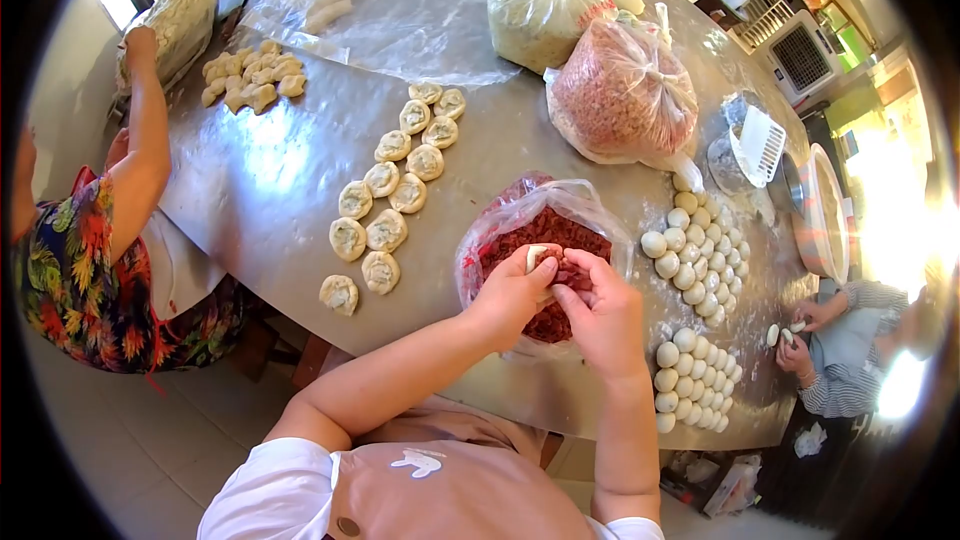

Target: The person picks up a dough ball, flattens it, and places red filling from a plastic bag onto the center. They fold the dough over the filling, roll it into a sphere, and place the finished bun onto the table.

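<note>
Above an open plastic bag of dark red filling (513, 240), both hands meet around a small piece of pale dough (537, 256). My left hand (512, 292) is closed on the dough, its thumb near the top edge. The fingers of my right hand (603, 312) are pinched together against the same piece, with some red filling showing between the hands. Most of the dough is hidden by fingers. Left of the bag, flattened dough rounds topped with pale filling (386, 230) lie in two rough rows. Smooth white dough balls (696, 380) sit grouped on the right.
Two knotted bags of filling, one greenish (545, 15) and one pink (625, 90), stand at the back. Dough lumps (255, 75) and a plastic sheet (390, 15) lie at left. Co-workers are at the left (85, 250) and right (850, 350) edges; a white basin (825, 210) stands right.
</note>
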Tool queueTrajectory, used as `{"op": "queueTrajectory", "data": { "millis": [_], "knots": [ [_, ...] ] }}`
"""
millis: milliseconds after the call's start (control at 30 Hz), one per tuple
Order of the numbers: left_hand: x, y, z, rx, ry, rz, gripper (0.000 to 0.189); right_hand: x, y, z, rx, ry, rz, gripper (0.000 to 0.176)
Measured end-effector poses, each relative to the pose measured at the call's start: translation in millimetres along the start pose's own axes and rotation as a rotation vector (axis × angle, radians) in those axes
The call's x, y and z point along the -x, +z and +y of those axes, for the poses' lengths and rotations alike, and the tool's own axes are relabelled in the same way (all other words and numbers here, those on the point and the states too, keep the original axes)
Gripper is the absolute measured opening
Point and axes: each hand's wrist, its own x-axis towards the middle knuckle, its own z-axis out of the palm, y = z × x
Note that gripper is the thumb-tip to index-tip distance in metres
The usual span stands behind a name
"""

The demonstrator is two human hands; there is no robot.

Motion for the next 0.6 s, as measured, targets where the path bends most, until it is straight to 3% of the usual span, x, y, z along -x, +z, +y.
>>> {"op": "queueTrajectory", "data": {
  "millis": [167, 267, 367, 467, 567, 600],
  "knots": [
    [-2.8, -8.9, -7.2, 0.09, -0.062, -0.058, 0.021, 4.5, -3.5, -1.6, 0.12, 0.064, -0.002, 0.026],
    [1.9, 1.5, -6.5, -0.064, -0.052, -0.013, 0.022, 4.0, 2.1, 7.6, 0.177, -0.028, 0.036, 0.023],
    [-4.6, -6.3, -10.1, 0.029, -0.026, -0.045, 0.021, 6.4, 5.5, 15.2, -0.193, 0.124, 0.05, 0.023],
    [-3.1, -5.4, -4.0, 0.035, -0.056, 0.016, 0.02, 8.1, -5.3, 20.6, -0.237, 0.159, 0.09, 0.024],
    [-2.9, -8.4, -0.4, 0.09, -0.046, -0.001, 0.019, 2.4, -14.6, 27.3, 0.06, 0.114, 0.141, 0.025],
    [-2.7, -7.9, 0.9, 0.112, -0.044, -0.008, 0.02, 1.4, -20.6, 18.6, 0.274, 0.068, 0.056, 0.026]
  ]
}}
